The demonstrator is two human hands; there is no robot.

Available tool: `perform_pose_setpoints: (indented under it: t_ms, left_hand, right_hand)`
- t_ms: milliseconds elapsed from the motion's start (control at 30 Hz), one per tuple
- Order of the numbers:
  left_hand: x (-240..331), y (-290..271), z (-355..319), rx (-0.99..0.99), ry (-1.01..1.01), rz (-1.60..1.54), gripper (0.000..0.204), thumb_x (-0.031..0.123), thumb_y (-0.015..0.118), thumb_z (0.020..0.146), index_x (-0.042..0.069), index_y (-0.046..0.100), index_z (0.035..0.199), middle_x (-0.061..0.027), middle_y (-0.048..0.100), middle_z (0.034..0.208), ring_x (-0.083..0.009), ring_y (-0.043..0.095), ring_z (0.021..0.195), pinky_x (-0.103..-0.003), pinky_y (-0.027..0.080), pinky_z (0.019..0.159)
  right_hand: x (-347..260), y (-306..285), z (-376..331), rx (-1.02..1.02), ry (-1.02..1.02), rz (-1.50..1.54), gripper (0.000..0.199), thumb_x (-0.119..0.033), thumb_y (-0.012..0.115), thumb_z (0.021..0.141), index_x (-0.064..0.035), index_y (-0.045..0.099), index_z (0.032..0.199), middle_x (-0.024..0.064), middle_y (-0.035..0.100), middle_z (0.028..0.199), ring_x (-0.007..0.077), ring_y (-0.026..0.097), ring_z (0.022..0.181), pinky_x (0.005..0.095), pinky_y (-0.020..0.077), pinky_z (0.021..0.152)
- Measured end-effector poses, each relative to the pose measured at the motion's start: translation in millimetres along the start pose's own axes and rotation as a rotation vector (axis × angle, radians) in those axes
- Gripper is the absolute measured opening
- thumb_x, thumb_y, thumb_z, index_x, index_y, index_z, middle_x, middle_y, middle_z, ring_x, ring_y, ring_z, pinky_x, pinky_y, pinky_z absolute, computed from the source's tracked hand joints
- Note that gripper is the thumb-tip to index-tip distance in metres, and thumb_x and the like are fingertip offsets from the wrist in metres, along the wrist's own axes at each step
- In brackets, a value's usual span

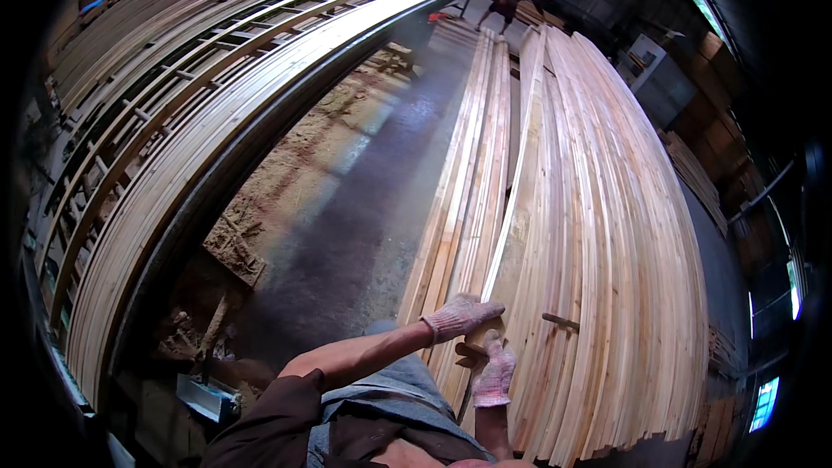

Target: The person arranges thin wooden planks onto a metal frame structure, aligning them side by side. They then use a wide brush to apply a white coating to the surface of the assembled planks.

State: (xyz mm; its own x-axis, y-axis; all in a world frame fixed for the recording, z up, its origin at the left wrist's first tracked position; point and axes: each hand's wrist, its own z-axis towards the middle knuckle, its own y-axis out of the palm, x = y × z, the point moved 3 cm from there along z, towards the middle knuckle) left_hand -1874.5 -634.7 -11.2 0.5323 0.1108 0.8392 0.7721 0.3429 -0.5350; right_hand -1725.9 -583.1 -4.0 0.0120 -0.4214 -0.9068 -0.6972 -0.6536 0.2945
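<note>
Left hand (461, 315), gloved, flat and open on the near end of a long plank (511, 208). Right hand (495, 373), gloved, curled round that plank's end from below. Plank tilted on edge between a low stack (464, 173) to the left and a big pile (615, 234) to the right. Sawdust-strewn floor (347, 199) further left. Far off, a person (511, 0).

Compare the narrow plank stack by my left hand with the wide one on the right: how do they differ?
The narrow stack holds only a few planks; the wide stack spreads across many more. The narrow stack borders the bare floor; the wide stack runs toward the right wall. The left hand rests at the narrow stack's near end; the right hand grips a plank at the wide stack's edge. Both are long, pale sawn wood.
</note>
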Motion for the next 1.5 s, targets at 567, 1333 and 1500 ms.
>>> perform_pose_setpoints:
  t_ms: [567, 1333, 1500]
  left_hand:
    - [-129, -167, -190, 0.184, -0.689, -0.699, 0.041, 0.036, 0.065, 0.092, 0.001, 0.072, 0.112, -0.0032, 0.070, 0.099, -0.0119, 0.062, 0.091, -0.032, 0.052, 0.082]
    - [-24, -262, -645, 0.435, -1.329, -0.341, 0.049, 0.035, 0.067, 0.075, 0.008, 0.070, 0.115, -0.0160, 0.073, 0.100, -0.0294, 0.069, 0.096, -0.042, 0.052, 0.082]
    - [-45, -393, -611, 0.435, -1.362, -0.083, 0.074, 0.057, 0.077, 0.075, 0.008, 0.062, 0.129, -0.0222, 0.070, 0.106, -0.0373, 0.067, 0.103, -0.046, 0.052, 0.088]
  right_hand:
    - [61, 120, 264, -0.544, 0.332, -0.224, 0.075, -0.065, 0.053, 0.096, -0.0012, 0.044, 0.134, 0.0187, 0.065, 0.110, 0.0292, 0.066, 0.085, 0.0396, 0.0566, 0.070]
    - [197, 566, 243, -0.681, 0.343, -0.168, 0.070, -0.060, 0.050, 0.099, -0.0180, 0.041, 0.154, 0.0121, 0.042, 0.157, 0.0347, 0.044, 0.139, 0.0591, 0.0388, 0.111]
    - [192, 651, 213, -0.867, -0.931, -1.087, 0.078, -0.025, 0.074, 0.080, -0.0006, 0.042, 0.147, 0.0257, 0.054, 0.140, 0.0433, 0.052, 0.128, 0.0502, 0.0434, 0.108]
